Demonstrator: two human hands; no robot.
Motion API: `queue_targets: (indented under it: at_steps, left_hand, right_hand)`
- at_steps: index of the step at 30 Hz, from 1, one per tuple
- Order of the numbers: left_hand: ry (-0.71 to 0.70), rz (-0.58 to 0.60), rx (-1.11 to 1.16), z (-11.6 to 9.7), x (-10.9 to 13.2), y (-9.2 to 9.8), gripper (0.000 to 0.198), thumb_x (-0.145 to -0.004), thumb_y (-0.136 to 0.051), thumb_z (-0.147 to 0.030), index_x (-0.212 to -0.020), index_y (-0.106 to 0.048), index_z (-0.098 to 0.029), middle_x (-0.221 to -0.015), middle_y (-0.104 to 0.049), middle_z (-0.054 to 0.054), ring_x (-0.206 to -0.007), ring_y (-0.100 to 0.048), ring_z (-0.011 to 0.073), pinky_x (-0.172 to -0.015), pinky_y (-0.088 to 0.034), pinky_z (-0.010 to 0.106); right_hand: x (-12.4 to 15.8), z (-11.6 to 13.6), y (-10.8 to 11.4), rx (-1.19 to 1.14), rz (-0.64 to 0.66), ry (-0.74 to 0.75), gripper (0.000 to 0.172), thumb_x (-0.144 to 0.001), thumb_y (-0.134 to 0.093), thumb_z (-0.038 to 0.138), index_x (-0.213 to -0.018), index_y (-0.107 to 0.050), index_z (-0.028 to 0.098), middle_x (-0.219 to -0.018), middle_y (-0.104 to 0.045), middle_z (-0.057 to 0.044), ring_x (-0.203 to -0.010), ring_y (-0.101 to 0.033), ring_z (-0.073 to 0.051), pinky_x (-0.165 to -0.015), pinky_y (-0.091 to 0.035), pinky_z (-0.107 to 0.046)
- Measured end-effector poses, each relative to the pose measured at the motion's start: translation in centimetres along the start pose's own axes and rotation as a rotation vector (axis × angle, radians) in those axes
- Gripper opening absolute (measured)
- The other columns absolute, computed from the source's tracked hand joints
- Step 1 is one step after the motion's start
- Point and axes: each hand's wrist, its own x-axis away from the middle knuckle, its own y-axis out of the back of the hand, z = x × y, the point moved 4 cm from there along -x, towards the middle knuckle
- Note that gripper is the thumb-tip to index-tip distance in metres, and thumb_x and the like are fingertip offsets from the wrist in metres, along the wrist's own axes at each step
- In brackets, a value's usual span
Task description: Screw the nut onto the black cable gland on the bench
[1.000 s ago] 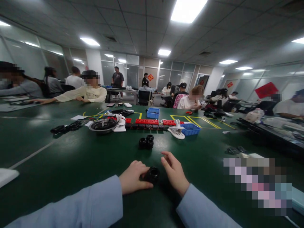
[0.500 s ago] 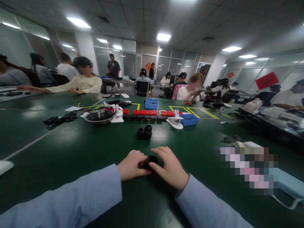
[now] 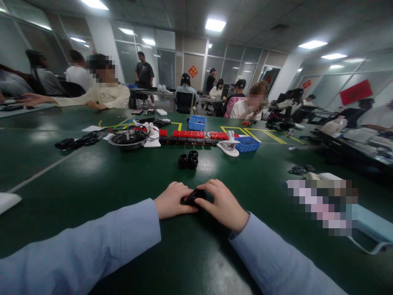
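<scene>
Between my hands, low over the green table [image 3: 129, 180], is a black, glossy, round part [image 3: 195, 196] with a hollow top; its exact kind I cannot make out. My left hand [image 3: 173, 200] grips it from the left, thumb in front and fingers behind. From the right, my right hand [image 3: 223, 203] closes round it with thumb and curled fingertips, which hide much of its rim. Just beyond my hands stands a small cluster of similar black round parts [image 3: 188, 161], touching one another.
Farther back lie a row of red and black blocks [image 3: 188, 135], a metal bowl with cables [image 3: 127, 141], a white clip stand [image 3: 229, 145] and blue bins [image 3: 248, 144]. Black cables [image 3: 76, 141] lie left. A light blue case [image 3: 374, 223] sits right. People sit across the table.
The view has tilted down, so the scene sits higher or lower in parts. My right fingers have closed in on the black round part; my left hand keeps its grip.
</scene>
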Motion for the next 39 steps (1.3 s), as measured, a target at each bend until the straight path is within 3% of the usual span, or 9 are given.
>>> queue_targets:
  at_steps: [39]
  left_hand:
    - [-0.011,0.005,-0.027,-0.13,0.04,0.12,0.037,-0.076,-0.064,-0.049,-0.068,-0.049,-0.016,-0.070,-0.051,-0.002,-0.074,-0.048,0.0164,-0.074,-0.032,0.030]
  right_hand:
    - [0.34,0.31,-0.13,0.042,-0.032,-0.007,0.021,-0.081,-0.065,0.021,-0.101,-0.063,0.015,-0.088,-0.056,-0.006,-0.087,-0.050,-0.020,-0.079,-0.044,-0.034]
